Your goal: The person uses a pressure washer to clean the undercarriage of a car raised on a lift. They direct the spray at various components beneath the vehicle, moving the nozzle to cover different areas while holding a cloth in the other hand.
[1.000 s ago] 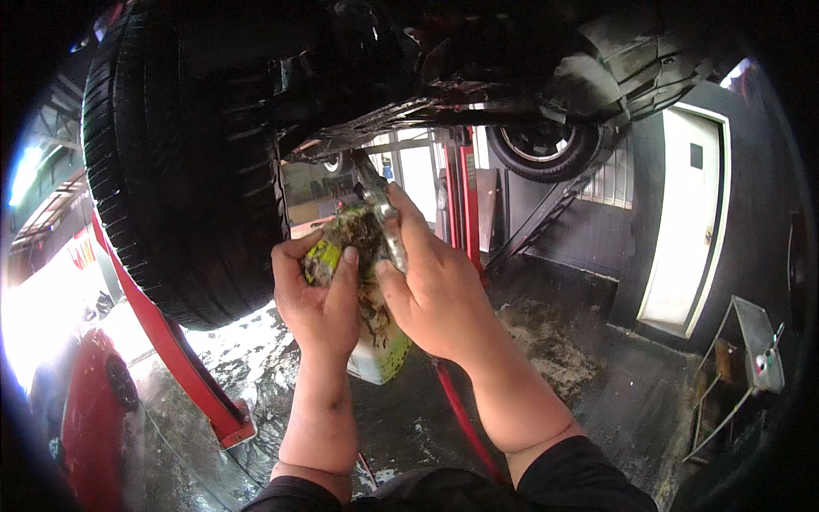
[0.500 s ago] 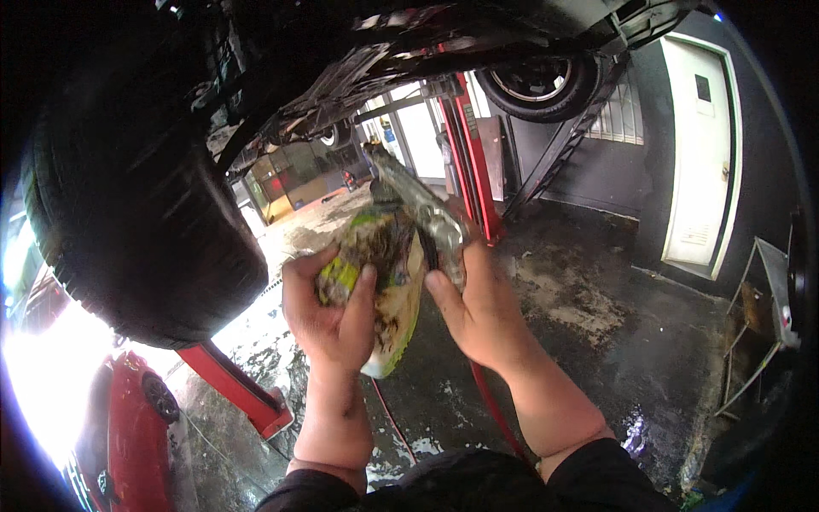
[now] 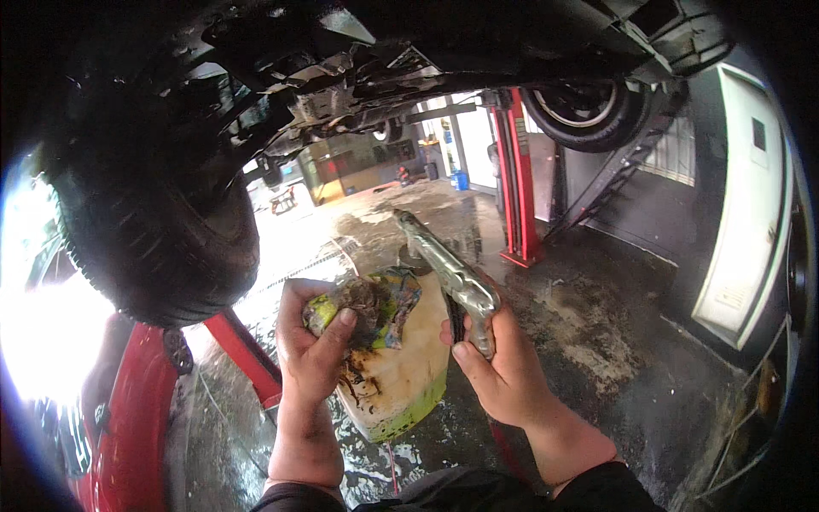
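Observation:
My right hand [image 3: 503, 363] is wrapped round the grip of a silver metal spray gun [image 3: 448, 273], whose barrel points away to the upper left. A dark lever shows behind the grip. Below the barrel sits an off-white plastic bottle [image 3: 418, 341] with yellow-green sides and brown stains; a dark round collar [image 3: 414, 258] lies between the two. In my left hand [image 3: 311, 341] is a crumpled, dirty yellow-green and grey rag [image 3: 363, 299], pinched under the thumb beside the bottle. My left fingertips are partly hidden by the rag.
A raised car's dark underbody [image 3: 341, 77] hangs overhead, with a large tyre [image 3: 162, 239] close on the left. A red lift post [image 3: 516, 188] stands ahead. A red car [image 3: 136, 410] is at lower left, a white door [image 3: 746, 205] at right. The floor [image 3: 597, 341] looks wet.
The view has shifted, showing more floor ahead. The spray gun and bottle sit lower and further right, with more of the bottle's stained face visible. Both hands keep their holds.

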The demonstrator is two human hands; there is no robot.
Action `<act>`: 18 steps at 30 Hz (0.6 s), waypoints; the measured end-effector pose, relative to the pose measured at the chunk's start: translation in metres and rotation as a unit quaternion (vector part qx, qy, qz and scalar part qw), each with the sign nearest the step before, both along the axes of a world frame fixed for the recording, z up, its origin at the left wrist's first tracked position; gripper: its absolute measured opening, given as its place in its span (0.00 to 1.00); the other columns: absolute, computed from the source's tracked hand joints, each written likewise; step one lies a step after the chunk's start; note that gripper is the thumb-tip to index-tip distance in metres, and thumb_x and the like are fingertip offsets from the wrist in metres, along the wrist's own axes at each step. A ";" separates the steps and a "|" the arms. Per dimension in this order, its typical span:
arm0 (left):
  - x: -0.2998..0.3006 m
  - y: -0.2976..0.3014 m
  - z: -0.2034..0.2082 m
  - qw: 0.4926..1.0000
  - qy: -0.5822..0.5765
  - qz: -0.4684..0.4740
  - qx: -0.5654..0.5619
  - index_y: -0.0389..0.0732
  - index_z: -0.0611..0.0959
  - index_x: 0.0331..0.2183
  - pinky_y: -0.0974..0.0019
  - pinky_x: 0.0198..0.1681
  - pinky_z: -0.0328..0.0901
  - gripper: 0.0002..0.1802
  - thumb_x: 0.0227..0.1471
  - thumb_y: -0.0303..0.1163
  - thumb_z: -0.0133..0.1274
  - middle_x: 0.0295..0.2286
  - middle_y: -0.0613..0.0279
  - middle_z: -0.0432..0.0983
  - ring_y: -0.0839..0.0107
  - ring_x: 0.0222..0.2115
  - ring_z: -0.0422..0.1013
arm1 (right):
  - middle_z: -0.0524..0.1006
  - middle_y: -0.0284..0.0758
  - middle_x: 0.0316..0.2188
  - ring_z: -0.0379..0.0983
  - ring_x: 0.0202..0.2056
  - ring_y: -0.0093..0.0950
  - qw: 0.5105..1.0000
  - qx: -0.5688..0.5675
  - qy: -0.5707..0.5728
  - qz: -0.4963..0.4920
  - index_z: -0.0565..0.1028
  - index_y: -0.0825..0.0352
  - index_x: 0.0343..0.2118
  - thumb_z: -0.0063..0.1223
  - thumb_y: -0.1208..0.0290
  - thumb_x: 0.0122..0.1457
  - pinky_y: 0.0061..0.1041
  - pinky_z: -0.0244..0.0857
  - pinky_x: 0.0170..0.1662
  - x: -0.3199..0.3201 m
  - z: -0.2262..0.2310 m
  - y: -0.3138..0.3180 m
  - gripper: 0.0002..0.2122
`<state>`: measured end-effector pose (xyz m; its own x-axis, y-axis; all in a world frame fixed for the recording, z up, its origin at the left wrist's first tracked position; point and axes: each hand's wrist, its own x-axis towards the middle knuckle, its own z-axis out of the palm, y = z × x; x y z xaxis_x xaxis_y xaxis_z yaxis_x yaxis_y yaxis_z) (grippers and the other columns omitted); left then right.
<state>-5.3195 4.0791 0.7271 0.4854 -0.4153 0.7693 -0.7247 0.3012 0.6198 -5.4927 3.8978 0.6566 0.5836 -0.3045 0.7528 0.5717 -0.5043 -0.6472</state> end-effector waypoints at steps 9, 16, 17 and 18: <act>-0.068 -0.005 0.011 0.999 -0.022 -0.022 0.021 0.38 0.76 0.46 0.70 0.46 0.63 0.18 0.56 0.29 0.64 0.36 0.67 0.73 0.77 0.39 0.67 | 0.70 0.39 0.56 0.73 0.53 0.26 0.993 0.055 -0.074 0.072 0.46 0.68 0.75 0.48 0.82 0.67 0.30 0.66 0.61 -0.078 0.011 -0.015 0.36; -0.109 0.019 0.020 0.998 -0.064 0.000 0.000 0.38 0.76 0.44 0.71 0.47 0.61 0.20 0.53 0.29 0.66 0.37 0.68 0.71 0.78 0.38 0.65 | 0.52 0.50 0.74 0.65 0.67 0.34 0.994 0.073 -0.058 0.058 0.43 0.71 0.75 0.49 0.84 0.64 0.34 0.60 0.68 -0.107 0.009 0.025 0.39; -0.111 0.022 0.018 0.997 -0.073 0.014 0.003 0.38 0.76 0.44 0.71 0.47 0.62 0.20 0.53 0.30 0.67 0.37 0.68 0.72 0.78 0.38 0.65 | 0.54 0.50 0.73 0.67 0.66 0.34 0.993 0.082 -0.054 0.061 0.43 0.70 0.75 0.49 0.83 0.65 0.34 0.62 0.67 -0.108 0.006 0.029 0.39; -0.111 0.026 0.016 0.996 -0.082 0.029 0.005 0.38 0.76 0.44 0.71 0.47 0.62 0.20 0.53 0.30 0.67 0.37 0.68 0.72 0.78 0.39 0.65 | 0.55 0.49 0.73 0.69 0.64 0.33 0.992 0.092 -0.051 0.064 0.43 0.68 0.76 0.49 0.82 0.66 0.33 0.63 0.66 -0.109 0.004 0.032 0.39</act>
